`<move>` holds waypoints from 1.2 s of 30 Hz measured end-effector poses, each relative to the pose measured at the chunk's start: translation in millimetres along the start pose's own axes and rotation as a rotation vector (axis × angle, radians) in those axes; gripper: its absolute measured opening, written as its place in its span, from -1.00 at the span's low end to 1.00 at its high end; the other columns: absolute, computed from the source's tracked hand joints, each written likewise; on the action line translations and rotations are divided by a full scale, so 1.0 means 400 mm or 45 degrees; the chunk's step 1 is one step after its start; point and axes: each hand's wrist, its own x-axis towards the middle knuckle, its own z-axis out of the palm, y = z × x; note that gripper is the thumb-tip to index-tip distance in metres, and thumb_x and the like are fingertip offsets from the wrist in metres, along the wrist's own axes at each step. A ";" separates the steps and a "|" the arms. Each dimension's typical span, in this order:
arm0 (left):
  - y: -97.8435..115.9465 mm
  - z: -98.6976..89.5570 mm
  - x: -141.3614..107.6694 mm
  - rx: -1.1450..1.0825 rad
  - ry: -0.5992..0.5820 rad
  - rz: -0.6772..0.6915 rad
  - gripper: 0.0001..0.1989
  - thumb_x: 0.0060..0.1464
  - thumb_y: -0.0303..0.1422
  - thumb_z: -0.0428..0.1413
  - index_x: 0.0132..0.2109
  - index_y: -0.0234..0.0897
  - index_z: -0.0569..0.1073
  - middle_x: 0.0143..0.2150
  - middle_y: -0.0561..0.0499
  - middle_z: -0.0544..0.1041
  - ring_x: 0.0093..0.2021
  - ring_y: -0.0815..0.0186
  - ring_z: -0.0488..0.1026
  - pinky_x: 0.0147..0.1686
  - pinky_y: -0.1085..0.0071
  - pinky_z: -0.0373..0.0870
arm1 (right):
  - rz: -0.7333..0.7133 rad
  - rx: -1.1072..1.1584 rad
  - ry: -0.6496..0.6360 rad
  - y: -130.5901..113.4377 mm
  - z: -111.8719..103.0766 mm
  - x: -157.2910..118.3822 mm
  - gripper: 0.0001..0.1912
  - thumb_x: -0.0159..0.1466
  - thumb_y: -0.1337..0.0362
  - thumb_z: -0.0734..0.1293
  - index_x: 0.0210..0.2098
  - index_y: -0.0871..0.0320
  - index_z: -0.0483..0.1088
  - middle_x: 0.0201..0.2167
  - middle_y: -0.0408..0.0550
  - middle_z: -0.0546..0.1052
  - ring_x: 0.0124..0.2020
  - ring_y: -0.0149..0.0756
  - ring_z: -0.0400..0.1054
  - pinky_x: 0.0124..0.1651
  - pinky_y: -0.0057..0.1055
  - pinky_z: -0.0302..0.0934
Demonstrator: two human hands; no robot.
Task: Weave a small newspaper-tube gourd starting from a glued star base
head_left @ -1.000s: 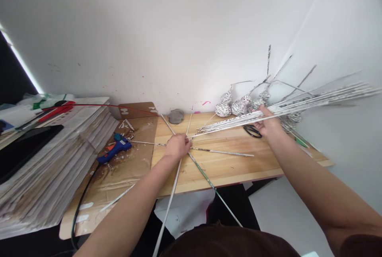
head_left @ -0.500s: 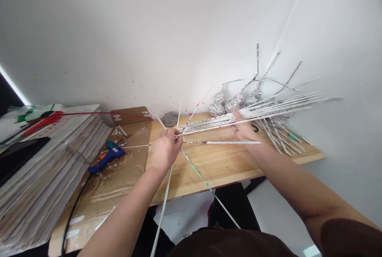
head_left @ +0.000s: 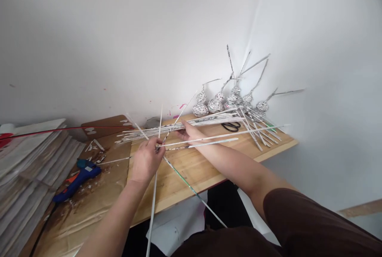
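My left hand (head_left: 148, 155) is closed in a pinch on the crossing point of several rolled paper tubes, which spread out from it like a star. One of these, a green-tinted paper tube (head_left: 191, 187), slants over the board's front edge. A long white paper tube (head_left: 223, 136) runs rightward from the same fingers. My right hand (head_left: 186, 132) is at a bundle of paper tubes (head_left: 215, 119) low along the back of the board, its thumb over the top and its fingers curled at the near side, partly hidden.
Several gourd-shaped woven paper pieces (head_left: 200, 108) stand against the wall. Black-handled scissors (head_left: 230, 127) and shorter loose tubes (head_left: 255, 134) lie at right on the wooden board (head_left: 176, 199). A blue glue gun (head_left: 79, 180) rests on cardboard (head_left: 98, 209), beside stacked newspapers (head_left: 38, 177).
My right hand has moved left with the bundle, which now sits further left and lower. One long tube has stayed apart at my left hand. The view has turned to the right.
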 end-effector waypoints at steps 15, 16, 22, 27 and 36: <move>-0.016 0.065 0.007 0.076 -0.202 -0.036 -0.84 0.15 -0.33 0.02 -0.18 -0.22 0.48 -0.22 -0.07 0.58 -0.15 0.16 0.52 -0.15 0.34 0.36 | 0.526 -0.175 -0.571 -0.072 -0.156 -0.075 -0.85 0.28 0.28 0.36 -0.41 0.20 0.47 -0.46 -0.02 0.59 -0.42 -0.30 0.52 -0.33 -0.40 0.47; -0.014 0.067 0.006 0.071 -0.214 -0.035 -0.84 0.15 -0.34 0.03 -0.18 -0.22 0.48 -0.22 -0.08 0.58 -0.15 0.16 0.52 -0.14 0.34 0.36 | 0.498 -0.181 -0.585 -0.073 -0.166 -0.084 -0.90 0.26 0.33 0.38 -0.40 0.19 0.48 -0.44 -0.04 0.59 -0.42 -0.32 0.52 -0.31 -0.42 0.48; -0.013 0.057 0.001 -0.108 -0.288 -0.084 -0.78 0.23 -0.28 -0.01 -0.14 -0.23 0.50 -0.17 -0.07 0.62 -0.16 0.20 0.53 -0.14 0.37 0.35 | 0.479 -0.258 -0.721 -0.065 -0.172 -0.117 -0.90 0.20 0.27 0.43 -0.33 0.19 0.52 -0.36 0.01 0.60 -0.38 -0.25 0.55 -0.33 -0.44 0.47; -0.053 0.014 -0.009 -0.072 -0.186 -0.171 -0.70 0.29 -0.24 -0.08 -0.11 -0.20 0.51 -0.18 -0.07 0.63 -0.15 0.18 0.54 -0.20 0.39 0.31 | 0.541 -0.312 -0.838 -0.028 -0.116 -0.120 -0.86 0.21 0.18 0.43 -0.31 0.12 0.53 -0.30 0.02 0.60 -0.33 -0.25 0.57 -0.30 -0.49 0.46; -0.100 -0.004 -0.067 -0.039 -0.196 -0.231 -0.66 0.30 -0.22 -0.13 -0.12 -0.20 0.51 -0.20 -0.06 0.63 -0.19 0.19 0.54 -0.26 0.41 0.29 | 0.400 -0.552 -0.922 -0.003 0.001 -0.120 -0.74 0.21 0.05 0.37 -0.42 0.10 0.51 -0.37 -0.05 0.62 -0.36 -0.27 0.56 -0.36 -0.43 0.46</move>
